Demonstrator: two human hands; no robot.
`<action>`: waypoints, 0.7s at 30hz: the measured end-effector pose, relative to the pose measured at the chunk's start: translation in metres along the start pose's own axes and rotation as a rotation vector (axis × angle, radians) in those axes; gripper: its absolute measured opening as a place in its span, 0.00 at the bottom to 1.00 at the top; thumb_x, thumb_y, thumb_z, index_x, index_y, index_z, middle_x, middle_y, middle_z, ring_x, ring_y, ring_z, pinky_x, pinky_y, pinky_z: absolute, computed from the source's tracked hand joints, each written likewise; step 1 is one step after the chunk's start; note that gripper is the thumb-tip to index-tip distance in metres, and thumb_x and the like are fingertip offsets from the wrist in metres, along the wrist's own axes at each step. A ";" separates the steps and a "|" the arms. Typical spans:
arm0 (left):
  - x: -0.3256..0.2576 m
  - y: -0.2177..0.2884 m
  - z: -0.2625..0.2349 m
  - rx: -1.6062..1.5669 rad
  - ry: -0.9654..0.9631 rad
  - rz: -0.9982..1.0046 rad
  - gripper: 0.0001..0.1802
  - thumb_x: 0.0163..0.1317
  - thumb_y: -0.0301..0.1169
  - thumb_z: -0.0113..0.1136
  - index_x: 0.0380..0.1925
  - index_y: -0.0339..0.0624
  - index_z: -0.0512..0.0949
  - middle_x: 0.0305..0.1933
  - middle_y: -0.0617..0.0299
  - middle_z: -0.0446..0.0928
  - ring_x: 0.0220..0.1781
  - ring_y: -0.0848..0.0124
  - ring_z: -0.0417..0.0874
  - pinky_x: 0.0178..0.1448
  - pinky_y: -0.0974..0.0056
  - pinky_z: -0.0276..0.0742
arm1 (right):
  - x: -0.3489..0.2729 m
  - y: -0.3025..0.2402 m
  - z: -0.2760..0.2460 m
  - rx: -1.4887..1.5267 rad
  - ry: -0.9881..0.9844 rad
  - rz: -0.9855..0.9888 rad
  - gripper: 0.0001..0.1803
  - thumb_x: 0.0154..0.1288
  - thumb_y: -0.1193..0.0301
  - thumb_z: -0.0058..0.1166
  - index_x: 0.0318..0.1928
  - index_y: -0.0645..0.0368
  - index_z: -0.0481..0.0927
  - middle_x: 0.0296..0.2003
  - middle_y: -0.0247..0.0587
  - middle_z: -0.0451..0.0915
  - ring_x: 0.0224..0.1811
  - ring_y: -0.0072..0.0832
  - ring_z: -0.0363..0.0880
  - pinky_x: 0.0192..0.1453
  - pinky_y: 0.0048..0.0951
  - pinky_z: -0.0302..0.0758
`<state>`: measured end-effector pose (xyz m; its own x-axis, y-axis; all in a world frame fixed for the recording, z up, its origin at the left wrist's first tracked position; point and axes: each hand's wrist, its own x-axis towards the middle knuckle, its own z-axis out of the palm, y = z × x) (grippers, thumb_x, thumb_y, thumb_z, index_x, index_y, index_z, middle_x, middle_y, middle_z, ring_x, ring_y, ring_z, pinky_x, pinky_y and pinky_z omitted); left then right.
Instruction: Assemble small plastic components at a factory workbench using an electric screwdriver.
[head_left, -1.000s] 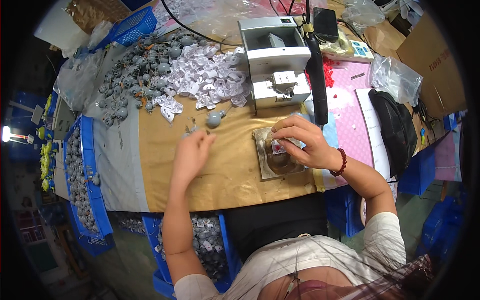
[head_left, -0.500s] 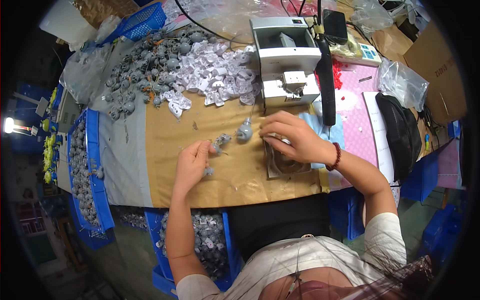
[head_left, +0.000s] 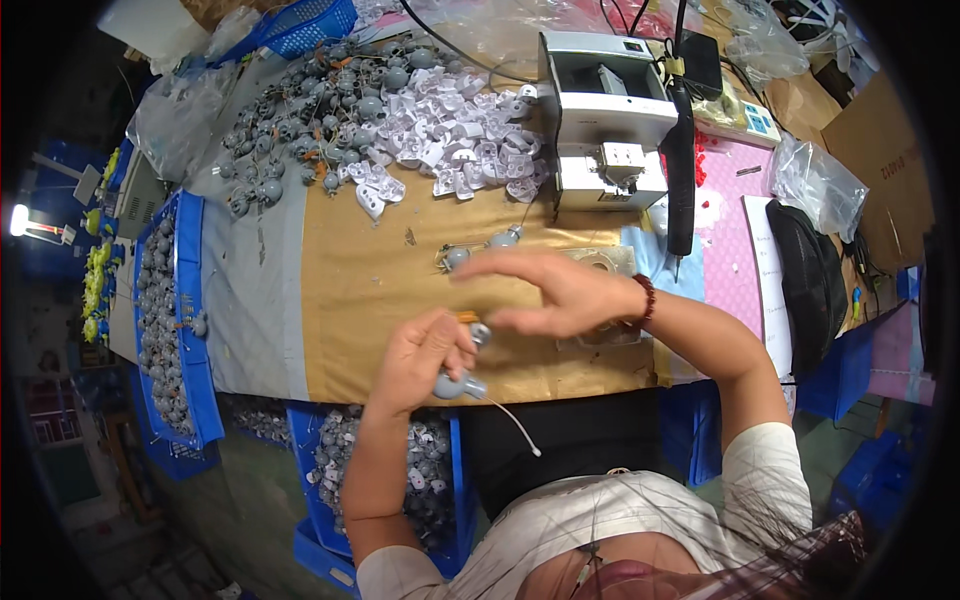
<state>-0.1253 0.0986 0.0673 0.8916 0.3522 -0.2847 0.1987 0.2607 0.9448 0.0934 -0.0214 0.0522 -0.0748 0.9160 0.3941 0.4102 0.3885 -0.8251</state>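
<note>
My left hand (head_left: 425,355) is closed on a grey bulb-shaped part (head_left: 455,386) low over the mat's near edge. A thin cord with a white tip (head_left: 520,432) hangs from that part. Beside the left fingertips a small metal-ended piece (head_left: 481,335) shows, with something orange by it. My right hand (head_left: 565,292), slightly blurred, reaches across from the right with thumb and fingers apart, the thumb close to the metal-ended piece. Beyond its fingers lie a grey ball-shaped part (head_left: 457,258) and another grey bulb-shaped part (head_left: 506,238). A flat, clear fixture (head_left: 610,262) is partly covered by the right hand.
Behind the mat lie heaps of grey wired parts (head_left: 335,110) and white plastic shells (head_left: 465,125). A grey-white machine (head_left: 610,120) and a hanging black electric screwdriver (head_left: 680,170) stand at the back right. Blue bins (head_left: 210,380) of grey parts flank the table's left.
My left hand has come nearer and right, with the grey bulb-shaped part and its cord now showing. The right hand has swung left from the fixture toward it. The whole view has shifted slightly.
</note>
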 end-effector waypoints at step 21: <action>0.038 -0.071 0.109 0.672 0.096 0.443 0.11 0.59 0.24 0.67 0.42 0.39 0.80 0.46 0.54 0.76 0.48 0.53 0.78 0.53 0.54 0.76 | -0.123 0.007 -0.034 -0.843 -0.055 0.076 0.16 0.55 0.70 0.58 0.46 0.58 0.81 0.36 0.40 0.75 0.38 0.37 0.79 0.37 0.35 0.80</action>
<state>-0.0606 -0.0048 0.0069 0.9120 0.3797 0.1552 0.0643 -0.5060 0.8601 0.1365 -0.1348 0.0122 -0.0549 0.9487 0.3113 0.9546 0.1414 -0.2623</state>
